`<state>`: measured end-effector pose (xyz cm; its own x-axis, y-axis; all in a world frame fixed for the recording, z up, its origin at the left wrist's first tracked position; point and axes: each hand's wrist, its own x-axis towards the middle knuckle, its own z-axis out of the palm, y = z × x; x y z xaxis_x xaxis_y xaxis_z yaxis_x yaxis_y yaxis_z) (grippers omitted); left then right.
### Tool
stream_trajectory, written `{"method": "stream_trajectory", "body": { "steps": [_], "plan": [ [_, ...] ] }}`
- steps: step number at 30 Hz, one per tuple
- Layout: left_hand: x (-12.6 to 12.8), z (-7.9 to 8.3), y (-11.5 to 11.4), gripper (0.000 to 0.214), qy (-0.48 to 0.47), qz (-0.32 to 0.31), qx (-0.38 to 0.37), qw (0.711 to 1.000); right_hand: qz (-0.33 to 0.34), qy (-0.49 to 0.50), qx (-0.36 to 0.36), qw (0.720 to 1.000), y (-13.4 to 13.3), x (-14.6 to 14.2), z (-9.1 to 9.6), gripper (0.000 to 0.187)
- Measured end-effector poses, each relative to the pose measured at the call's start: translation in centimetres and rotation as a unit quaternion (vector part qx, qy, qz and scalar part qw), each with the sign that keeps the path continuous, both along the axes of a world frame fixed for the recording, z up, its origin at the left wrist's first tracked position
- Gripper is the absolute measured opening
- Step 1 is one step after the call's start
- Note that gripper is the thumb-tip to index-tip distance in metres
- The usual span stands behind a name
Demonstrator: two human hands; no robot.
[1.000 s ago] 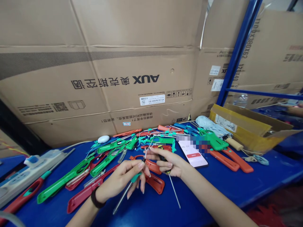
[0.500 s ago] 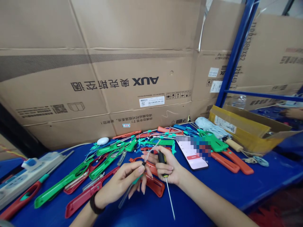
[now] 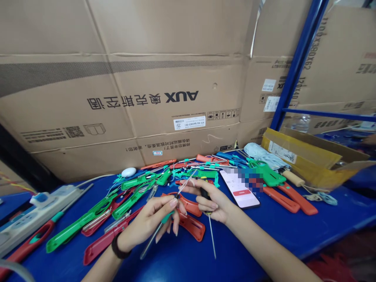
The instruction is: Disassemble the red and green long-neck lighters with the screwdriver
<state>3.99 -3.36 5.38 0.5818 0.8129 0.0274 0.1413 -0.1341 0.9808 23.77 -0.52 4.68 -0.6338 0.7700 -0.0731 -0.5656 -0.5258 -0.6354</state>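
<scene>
My left hand (image 3: pixel 155 217) is closed in a pinch on a lighter's inner assembly (image 3: pixel 167 217), a teal piece with a clear tube sloping down to the lower left. Thin pale wires (image 3: pixel 187 183) rise from its upper end toward my right fingertips. My right hand (image 3: pixel 213 201) is wrapped round a screwdriver (image 3: pixel 213 241) with a black and yellow handle, its blade hanging downward. The right thumb and index finger are at the wires; whether they grip them I cannot tell. Orange lighter shell halves (image 3: pixel 194 227) lie just beneath the hands.
Opened green lighter shells (image 3: pixel 85 219) and red ones (image 3: pixel 108 239) spread left and behind. A phone (image 3: pixel 243 196) lies right of my hands, beside orange shells (image 3: pixel 296 199). A power strip (image 3: pixel 38 215) runs along the left; a yellow-taped box (image 3: pixel 308 168) stands at the right. Cardboard (image 3: pixel 141 78) walls the back.
My right index finger and thumb have moved up to the wires, and the screwdriver handle has sunk deeper into the palm. The left hand keeps its pinch, with the tube tilted slightly more leftward.
</scene>
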Motion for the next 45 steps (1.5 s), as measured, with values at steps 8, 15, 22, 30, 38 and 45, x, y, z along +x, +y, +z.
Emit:
{"method": "stream_trajectory", "body": {
  "steps": [8, 15, 22, 30, 38, 45],
  "plan": [
    [0.1, 0.3, -0.1, 0.041, 0.001, -0.001, 0.007, 1.0, -0.007, -0.039, 0.043, 0.998, 0.0, 0.2, 0.2, 0.024],
    [-0.2, 0.1, 0.2, 0.04, 0.043, -0.014, 0.017, 0.999, -0.018, -0.096, 0.079, 0.992, 0.0, 0.1, -0.3, 0.023],
    [0.0, 0.6, 0.0, 0.043, 0.04, -0.017, -0.017, 0.999, -0.049, -0.144, 0.094, 0.984, -0.1, 0.0, 0.0, 0.021],
    [0.1, 0.2, -0.2, 0.047, -0.005, -0.046, -0.092, 0.995, -0.073, -0.192, 0.132, 0.97, -0.3, -0.2, 0.1, 0.03],
    [0.6, 0.5, -0.6, 0.04, -0.086, -0.005, -0.164, 0.983, -0.1, -0.186, 0.148, 0.966, -0.3, 0.0, 0.2, 0.031],
    [1.1, -0.6, -0.2, 0.039, -0.117, -0.052, -0.223, 0.966, -0.233, -0.199, 0.187, 0.933, -0.4, -1.1, -0.1, 0.04]
  ]
}}
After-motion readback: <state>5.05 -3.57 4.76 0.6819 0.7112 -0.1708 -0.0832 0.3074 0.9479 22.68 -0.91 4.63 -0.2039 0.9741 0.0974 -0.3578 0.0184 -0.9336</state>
